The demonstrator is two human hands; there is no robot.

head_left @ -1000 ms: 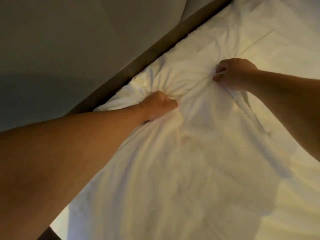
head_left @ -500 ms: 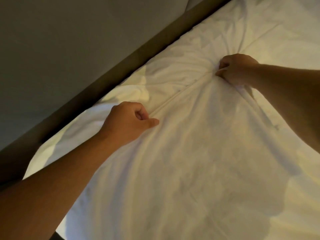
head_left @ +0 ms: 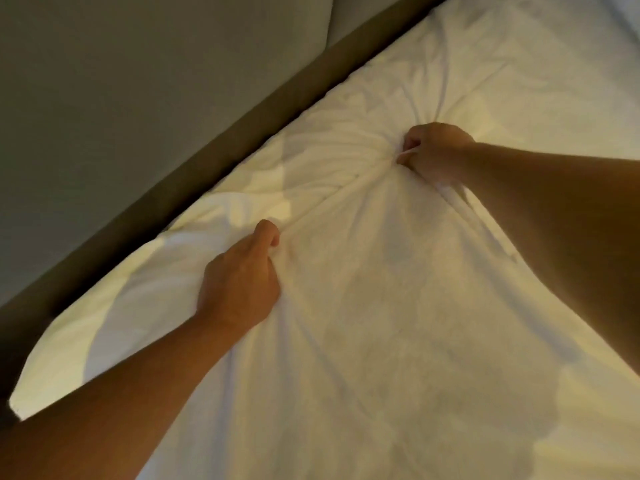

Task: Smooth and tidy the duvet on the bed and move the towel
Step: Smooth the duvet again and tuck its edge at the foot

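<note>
The white duvet (head_left: 398, 341) covers the bed and fills most of the view, creased and bunched between my two hands. My left hand (head_left: 242, 275) is closed on a fold of the duvet near the bed's left edge. My right hand (head_left: 433, 154) is a fist gripping a gathered bunch of the same duvet farther up the bed, with wrinkles radiating from it. A taut ridge of fabric runs between the two hands. No towel is in view.
A brown bed frame edge (head_left: 214, 161) runs diagonally from lower left to upper right beside the duvet. Beyond it is a grey wall or panel (head_left: 121, 81). The duvet's corner (head_left: 20, 407) reaches the lower left.
My left hand has let go of the earlier bunch near the bed edge, slid back along the fold and closed on the duvet again. The right hand kept its grip.
</note>
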